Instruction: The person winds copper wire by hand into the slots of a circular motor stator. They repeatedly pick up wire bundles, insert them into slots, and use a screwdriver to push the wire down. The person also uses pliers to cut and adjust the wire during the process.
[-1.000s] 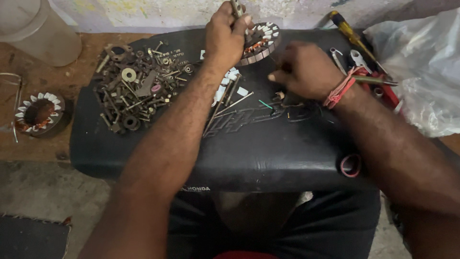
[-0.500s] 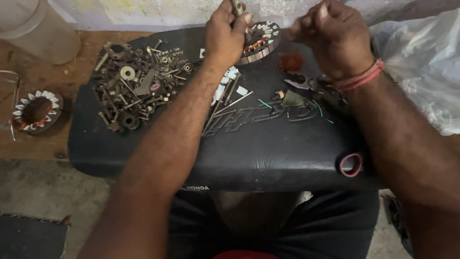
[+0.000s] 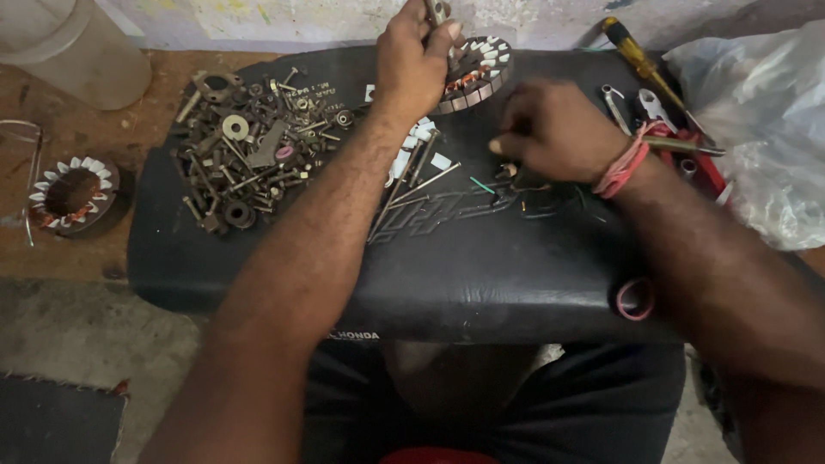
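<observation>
1. Fingers point(image 3: 447, 30) of the left hand point(image 3: 412, 64) are curled tight round a small metal tool point(image 3: 436, 10) at the far edge of the black seat pad point(image 3: 481, 275), pressed against the round stator point(image 3: 474, 69).
2. Right hand point(image 3: 554, 129) lies knuckles-up on the pad, its fingers bent down and nearly closed over small bits beneath; what they pinch, if anything, I cannot tell.
3. That stator sits at the top middle of the pad, touching the left hand: a ring of pale laminated teeth with coppery windings between.
4. Judging progress: the stator looks only partly worked on, with loose thin rods point(image 3: 421, 185), white scraps and wire ends lying near it, so the work seems mid-way.
5. A dull, greasy heap of bolts, washers and nuts point(image 3: 249, 150) covers the pad's left part.
6. A second wound stator point(image 3: 73, 193) rests on the worn wooden table point(image 3: 103, 249), well apart.
7. A yellow-handled screwdriver point(image 3: 636, 56), pliers with red grips point(image 3: 696, 163) and a crumpled clear plastic bag point(image 3: 765, 129) lie to the right.
</observation>
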